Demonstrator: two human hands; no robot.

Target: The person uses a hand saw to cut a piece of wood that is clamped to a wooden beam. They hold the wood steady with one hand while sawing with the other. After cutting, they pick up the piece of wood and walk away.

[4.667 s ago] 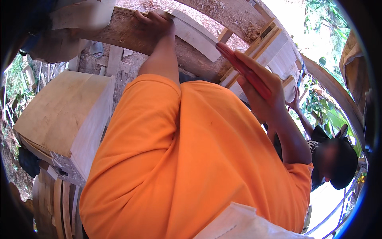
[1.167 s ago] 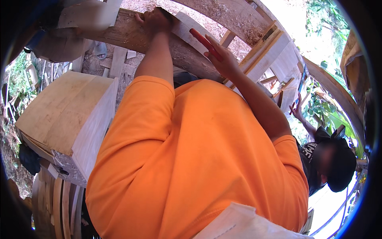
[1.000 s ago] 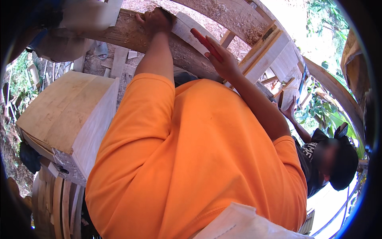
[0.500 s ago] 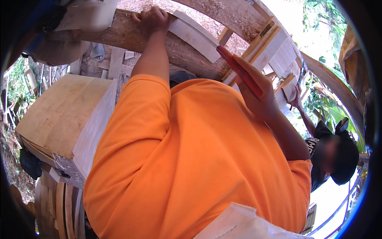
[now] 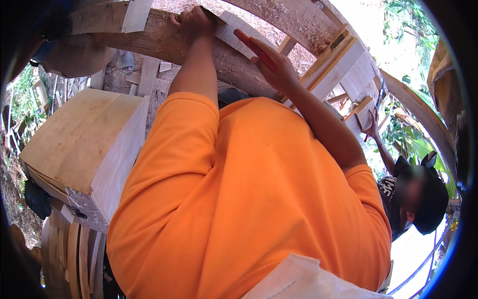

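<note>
At the top of the head view, my left hand (image 5: 196, 24) is closed against a thick curved wooden beam (image 5: 154, 37). Something dark shows along its right side, and I cannot make out what its fingers grip. Right of that hand, a pale board (image 5: 239, 25) lies along the beam. My right hand (image 5: 278, 67) is wrapped round a flat, dark-red bar-shaped tool (image 5: 256, 50). The tool slants up to the left, its end in front of the pale board and close to my left hand. Its exact kind does not show.
To the left stands a large wooden box (image 5: 79, 134) with pale sides, above several stacked planks (image 5: 74, 259). Upright boards (image 5: 328, 65) rise at right. Beyond them, another person in a black cap (image 5: 425, 199) reaches a hand (image 5: 371, 124) toward the boards. Wood shavings lie about.
My right hand has moved up and to the left with the red tool, bringing it over the pale board. My left hand stays at nearly the same place on the beam.
</note>
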